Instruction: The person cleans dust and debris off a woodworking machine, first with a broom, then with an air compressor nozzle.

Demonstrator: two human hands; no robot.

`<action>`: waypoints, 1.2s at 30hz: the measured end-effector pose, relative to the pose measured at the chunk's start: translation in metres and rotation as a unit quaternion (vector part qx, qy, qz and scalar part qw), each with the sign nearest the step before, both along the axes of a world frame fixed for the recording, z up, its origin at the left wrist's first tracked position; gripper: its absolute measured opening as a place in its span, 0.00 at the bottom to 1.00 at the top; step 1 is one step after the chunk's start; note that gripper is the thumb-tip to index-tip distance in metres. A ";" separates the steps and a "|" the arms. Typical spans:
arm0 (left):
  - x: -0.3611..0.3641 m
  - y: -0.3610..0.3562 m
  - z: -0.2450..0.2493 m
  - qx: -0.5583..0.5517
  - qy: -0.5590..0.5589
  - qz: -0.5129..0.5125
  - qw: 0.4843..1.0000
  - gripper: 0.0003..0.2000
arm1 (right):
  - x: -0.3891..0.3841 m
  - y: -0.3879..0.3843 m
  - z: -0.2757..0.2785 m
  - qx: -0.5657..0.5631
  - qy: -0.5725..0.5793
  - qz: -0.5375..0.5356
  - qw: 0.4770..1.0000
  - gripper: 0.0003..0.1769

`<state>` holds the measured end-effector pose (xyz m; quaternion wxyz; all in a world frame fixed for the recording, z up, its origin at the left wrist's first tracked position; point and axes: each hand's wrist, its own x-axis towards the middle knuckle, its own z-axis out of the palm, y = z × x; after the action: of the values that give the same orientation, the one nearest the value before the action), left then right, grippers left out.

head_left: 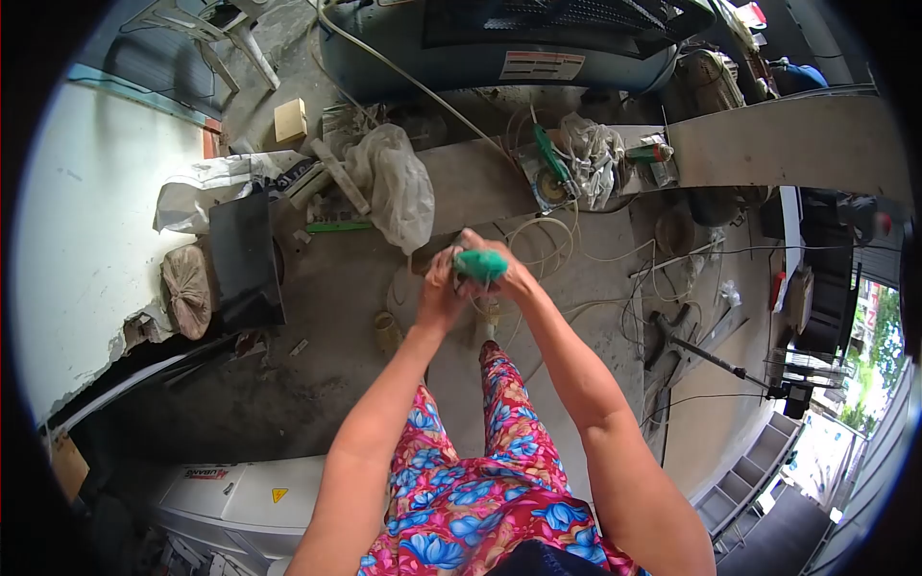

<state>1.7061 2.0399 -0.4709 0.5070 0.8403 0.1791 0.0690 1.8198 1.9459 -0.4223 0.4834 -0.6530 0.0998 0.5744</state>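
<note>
Your left hand [442, 285] and right hand [513, 273] are clasped together around the green item [482, 265]. Its visible part runs roughly side to side between them.

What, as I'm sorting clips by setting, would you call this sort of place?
Probably a small workshop, or a garage used as one. A green tool, apparently a power tool, lies out, a white cabinet bears a yellow warning triangle, and a large bluish machine stands nearby.
</note>
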 end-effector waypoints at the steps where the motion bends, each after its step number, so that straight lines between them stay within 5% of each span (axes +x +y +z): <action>1: 0.016 0.000 0.001 0.025 0.009 -0.006 1.000 0.23 | 0.014 -0.004 -0.007 -0.011 -0.012 -0.021 1.000 0.31; 7: 0.103 0.005 -0.009 0.121 0.035 0.064 0.990 0.14 | 0.097 -0.047 -0.055 -0.056 -0.223 -0.023 0.973 0.22; 9: 0.117 0.006 -0.014 0.138 0.040 0.089 0.986 0.13 | 0.120 -0.074 -0.106 -0.107 -0.416 0.003 0.903 0.18; 11: 0.125 0.012 -0.025 0.169 0.054 0.098 0.979 0.12 | 0.150 -0.083 -0.117 -0.232 -0.402 0.098 0.880 0.24; 17: 0.108 0.011 -0.033 0.196 0.072 0.206 0.956 0.10 | 0.188 -0.085 -0.179 -0.270 -0.557 0.135 0.774 0.40; 23: 0.085 0.023 -0.040 0.156 0.093 0.264 0.947 0.13 | 0.212 -0.081 -0.215 -0.264 -0.611 0.152 0.731 0.36; 32: 0.090 0.021 -0.034 0.242 0.118 0.270 0.925 0.21 | 0.193 -0.106 -0.139 -0.069 -0.620 0.021 0.781 0.31; 36: 0.091 0.013 -0.021 0.222 0.131 0.275 0.926 0.31 | 0.155 -0.151 -0.073 -0.030 -0.661 -0.049 0.748 0.33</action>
<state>1.7976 2.0533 -0.4915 0.2409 0.8505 0.4484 0.1329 1.9749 1.7951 -0.4952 0.4360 -0.8780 -0.1953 -0.0287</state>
